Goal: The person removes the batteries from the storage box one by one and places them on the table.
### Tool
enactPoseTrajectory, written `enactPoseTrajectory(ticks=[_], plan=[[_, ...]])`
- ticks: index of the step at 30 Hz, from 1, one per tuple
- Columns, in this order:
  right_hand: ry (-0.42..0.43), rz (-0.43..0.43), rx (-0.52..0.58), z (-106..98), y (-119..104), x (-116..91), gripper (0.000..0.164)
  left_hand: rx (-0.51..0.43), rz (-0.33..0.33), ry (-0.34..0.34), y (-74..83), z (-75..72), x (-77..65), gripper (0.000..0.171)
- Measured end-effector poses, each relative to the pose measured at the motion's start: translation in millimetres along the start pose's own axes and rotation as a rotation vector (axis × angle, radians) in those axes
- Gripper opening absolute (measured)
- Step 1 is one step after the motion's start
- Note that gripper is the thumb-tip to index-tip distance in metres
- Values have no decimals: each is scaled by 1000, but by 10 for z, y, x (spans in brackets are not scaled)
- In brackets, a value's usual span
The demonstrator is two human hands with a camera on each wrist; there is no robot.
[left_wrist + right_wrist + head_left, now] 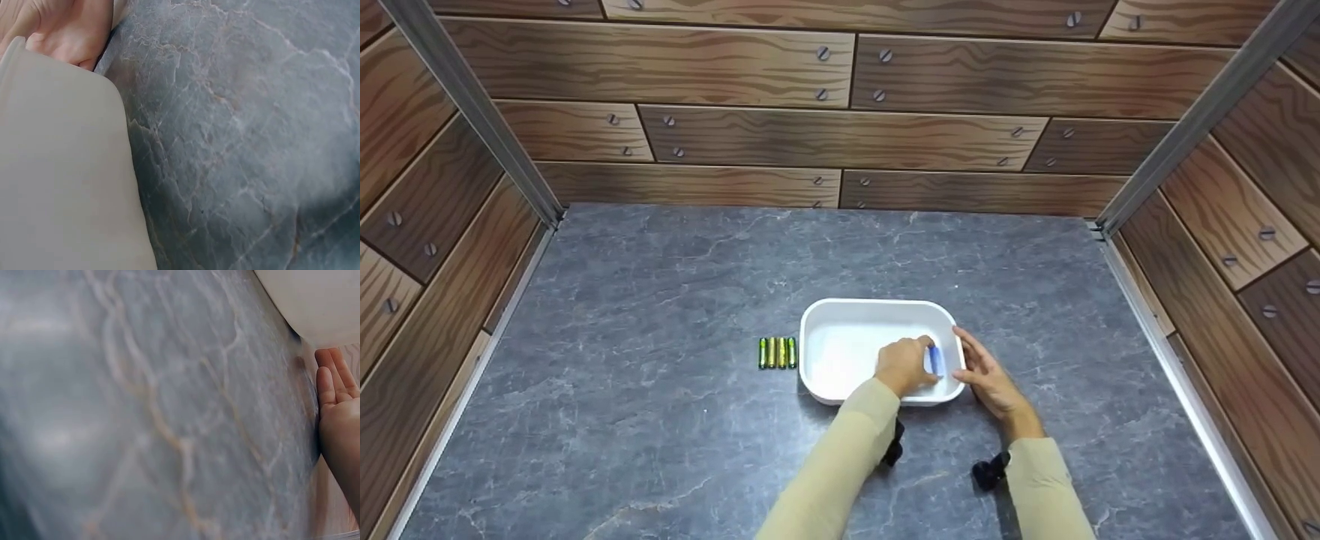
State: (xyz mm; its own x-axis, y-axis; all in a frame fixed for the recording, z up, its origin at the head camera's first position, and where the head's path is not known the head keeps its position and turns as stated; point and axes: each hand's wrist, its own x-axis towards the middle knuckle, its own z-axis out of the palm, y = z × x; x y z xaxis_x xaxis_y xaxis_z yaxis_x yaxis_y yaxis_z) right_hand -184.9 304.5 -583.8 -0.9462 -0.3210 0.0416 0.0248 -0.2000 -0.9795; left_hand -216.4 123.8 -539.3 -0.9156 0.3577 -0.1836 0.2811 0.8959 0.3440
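A white rectangular tub (840,337) stands on the grey floor surface. My left hand (904,365) reaches over its near rim and grips a narrow blue item (935,361) by its two ends, at the right inside the tub. The hand hides part of this item, so its kind is unclear. Against the tub's right side rests my right hand (988,380), thumb and fingers spread along the rim and outer wall. In the right wrist view the fingers (326,385) look straight. Green-and-gold batteries (777,353) stand in a row just left of the tub.
Wood-patterned panels (780,139) enclose the back and both sides. Metal posts (480,112) stand in the back corners. The grey marbled surface (645,300) spreads around the tub. A black wrist device (988,472) sits by the right sleeve.
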Motion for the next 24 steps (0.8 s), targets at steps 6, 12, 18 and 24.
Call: enactPoseTrajectory(ticks=[6, 12, 18, 24], plan=[[18, 11, -18, 13, -6, 5, 75, -46, 6, -16, -55, -75, 1, 57], [61, 58, -42, 27, -10, 14, 79, -93, 3, -31, -141, -168, -19, 57], [52, 51, -40, 23, -16, 7, 77, -109, 45, 20, -225, -266, -85, 58], [54, 15, -22, 28, 2, 7, 70, -121, 79, 46, -269, -382, -167, 57]])
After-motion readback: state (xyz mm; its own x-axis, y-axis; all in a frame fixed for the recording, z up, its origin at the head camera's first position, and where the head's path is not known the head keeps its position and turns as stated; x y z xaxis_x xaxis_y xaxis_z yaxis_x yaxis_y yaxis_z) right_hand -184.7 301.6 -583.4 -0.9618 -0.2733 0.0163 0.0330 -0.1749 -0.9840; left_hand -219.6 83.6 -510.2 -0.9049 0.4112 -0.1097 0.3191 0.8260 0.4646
